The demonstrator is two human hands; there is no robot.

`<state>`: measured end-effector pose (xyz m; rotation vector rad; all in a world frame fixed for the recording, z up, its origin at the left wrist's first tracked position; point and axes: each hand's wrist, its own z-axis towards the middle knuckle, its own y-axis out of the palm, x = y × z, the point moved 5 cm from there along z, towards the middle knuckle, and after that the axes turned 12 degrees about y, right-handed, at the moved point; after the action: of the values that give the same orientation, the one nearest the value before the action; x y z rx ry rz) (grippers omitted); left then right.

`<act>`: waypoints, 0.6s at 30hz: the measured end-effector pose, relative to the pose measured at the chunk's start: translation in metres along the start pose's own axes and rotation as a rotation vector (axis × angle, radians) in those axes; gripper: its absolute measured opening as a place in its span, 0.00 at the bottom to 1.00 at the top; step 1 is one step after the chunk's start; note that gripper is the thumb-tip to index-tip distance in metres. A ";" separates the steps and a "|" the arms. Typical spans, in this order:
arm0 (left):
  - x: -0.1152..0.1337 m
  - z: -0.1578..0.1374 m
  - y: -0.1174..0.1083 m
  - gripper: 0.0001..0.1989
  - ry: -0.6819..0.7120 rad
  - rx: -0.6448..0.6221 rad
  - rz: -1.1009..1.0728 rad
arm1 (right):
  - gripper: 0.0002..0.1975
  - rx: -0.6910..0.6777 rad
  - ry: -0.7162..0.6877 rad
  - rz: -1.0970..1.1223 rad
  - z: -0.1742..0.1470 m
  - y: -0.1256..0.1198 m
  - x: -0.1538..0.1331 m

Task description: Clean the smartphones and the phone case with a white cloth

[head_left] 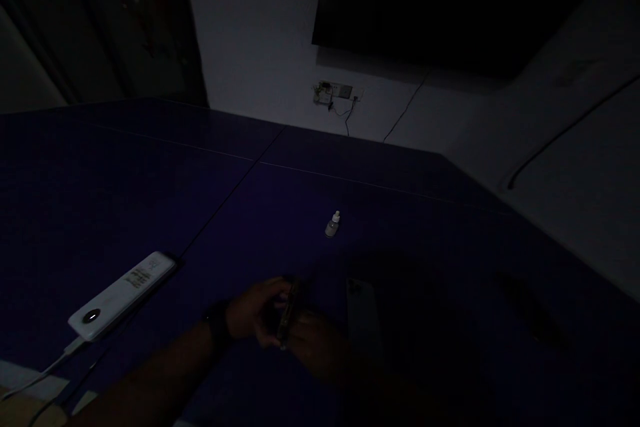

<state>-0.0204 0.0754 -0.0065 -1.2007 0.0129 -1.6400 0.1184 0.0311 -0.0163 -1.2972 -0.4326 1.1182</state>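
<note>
My left hand (257, 310), with a dark band on the wrist, grips a slim dark phone (287, 315) seen almost edge-on, thumb below and fingers above. Curled against the right side of the phone is my right hand (315, 343); deep shadow hides its fingertips and whatever may be in them. Just right of it another phone (364, 313) lies flat, its camera lenses facing up. Beyond the hands a small clear dropper bottle (332, 225) with a white cap stands on the dark blue surface (280, 213).
A white power bank (123, 293) lies at the left, a white cable (45, 373) plugged into its near end. A dark, unclear object (535, 313) lies at the right. Sockets with cords (337, 91) sit on the far wall beneath a large black screen (425, 7). The room is very dim.
</note>
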 end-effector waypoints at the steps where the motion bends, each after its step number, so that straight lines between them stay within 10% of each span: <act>1: 0.001 0.000 0.000 0.39 0.010 0.019 0.000 | 0.10 -0.024 0.018 0.024 -0.001 -0.002 -0.003; 11: 0.016 -0.002 0.000 0.52 -0.101 0.197 -0.193 | 0.07 0.197 0.454 0.505 -0.003 -0.027 -0.019; 18: 0.005 -0.006 -0.009 0.74 -0.047 0.036 -0.030 | 0.06 0.010 1.024 0.844 -0.012 -0.008 -0.020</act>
<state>-0.0308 0.0729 -0.0009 -1.2169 -0.0636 -1.6313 0.1217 0.0089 -0.0063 -1.8988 0.9533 0.9231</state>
